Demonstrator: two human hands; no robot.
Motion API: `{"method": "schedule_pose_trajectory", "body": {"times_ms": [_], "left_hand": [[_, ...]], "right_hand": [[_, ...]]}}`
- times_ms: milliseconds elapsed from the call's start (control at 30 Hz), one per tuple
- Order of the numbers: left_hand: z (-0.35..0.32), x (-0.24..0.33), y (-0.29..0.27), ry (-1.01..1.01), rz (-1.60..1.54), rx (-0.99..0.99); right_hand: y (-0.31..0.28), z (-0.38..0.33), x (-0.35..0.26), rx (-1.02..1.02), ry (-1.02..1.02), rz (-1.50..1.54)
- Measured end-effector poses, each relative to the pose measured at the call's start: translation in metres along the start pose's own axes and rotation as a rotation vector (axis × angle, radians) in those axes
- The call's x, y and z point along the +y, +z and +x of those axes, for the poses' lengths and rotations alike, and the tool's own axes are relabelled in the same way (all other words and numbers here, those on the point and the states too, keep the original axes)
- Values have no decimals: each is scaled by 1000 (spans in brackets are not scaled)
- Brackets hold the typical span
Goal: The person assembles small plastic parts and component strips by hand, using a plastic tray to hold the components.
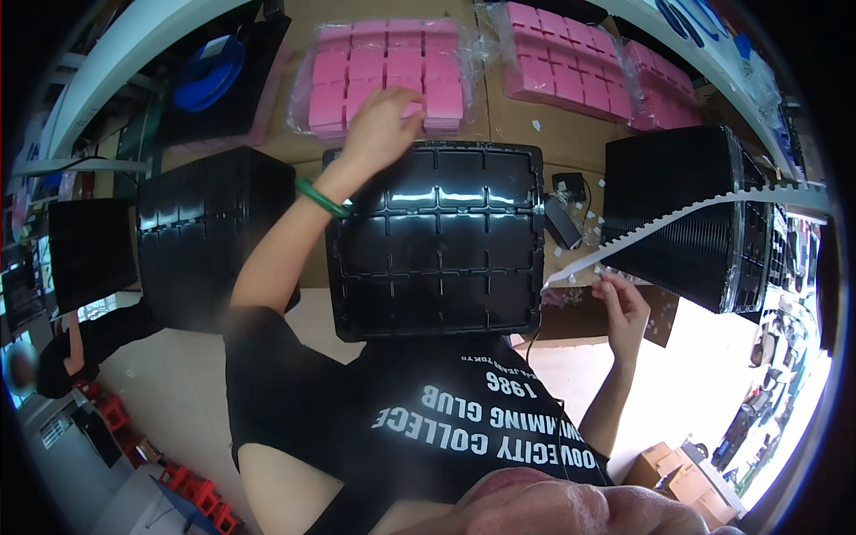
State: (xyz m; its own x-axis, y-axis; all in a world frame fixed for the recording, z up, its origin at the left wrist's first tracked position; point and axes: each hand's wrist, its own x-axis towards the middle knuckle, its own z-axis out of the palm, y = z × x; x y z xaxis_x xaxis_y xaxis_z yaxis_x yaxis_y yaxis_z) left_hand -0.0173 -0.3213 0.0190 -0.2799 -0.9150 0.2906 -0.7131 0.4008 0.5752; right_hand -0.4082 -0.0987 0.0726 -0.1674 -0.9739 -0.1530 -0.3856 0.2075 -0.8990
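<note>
In front of me a black plastic tray [437,245], divided into rectangular compartments, lies close to my body. My left hand [383,132] reaches over its far left corner to the pink foam blocks [388,58], which sit in clear plastic wrap. Its fingers are bent around the front edge of a pink foam piece [413,109]. Right of the tray, my right hand [624,308] is raised with thumb and forefinger pinched together. A tiny white bit shows at those fingertips, too small to name. A white notched strip [678,214] passes just above that hand.
Stacks of black trays stand left [201,236] and right [669,205]. More wrapped pink foam [571,62] lies at the far right. A small black box [562,223] with a cable and scattered white bits lies beside the tray. A blue roll [209,76] rests far left.
</note>
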Motion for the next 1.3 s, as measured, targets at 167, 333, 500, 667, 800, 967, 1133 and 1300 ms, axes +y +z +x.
{"method": "schedule_pose_trajectory", "body": {"times_ms": [167, 333, 500, 667, 800, 967, 1133, 1300], "left_hand": [[-6, -117, -37, -91, 338, -144], [-8, -175, -30, -77, 572, -323], [-30, -190, -30, -4, 538, -339], [-20, -184, -35, 4, 430, -300], [-7, -175, -42, 11, 394, -299], [11, -171, -51, -193, 52, -114], [23, -166, -64, -484, -301, 203], [14, -122, -72, -268, -190, 268]], "right_hand": [[86, 153, -68, -299, -431, -189], [205, 303, -14, -503, -645, -352], [256, 337, 24, -487, -850, -560], [245, 338, 11, -563, -715, -625], [239, 337, 4, -507, -688, -512], [231, 338, -10, -464, -668, -226], [233, 347, -23, -537, -114, 345], [217, 318, -52, -312, 89, 601]]}}
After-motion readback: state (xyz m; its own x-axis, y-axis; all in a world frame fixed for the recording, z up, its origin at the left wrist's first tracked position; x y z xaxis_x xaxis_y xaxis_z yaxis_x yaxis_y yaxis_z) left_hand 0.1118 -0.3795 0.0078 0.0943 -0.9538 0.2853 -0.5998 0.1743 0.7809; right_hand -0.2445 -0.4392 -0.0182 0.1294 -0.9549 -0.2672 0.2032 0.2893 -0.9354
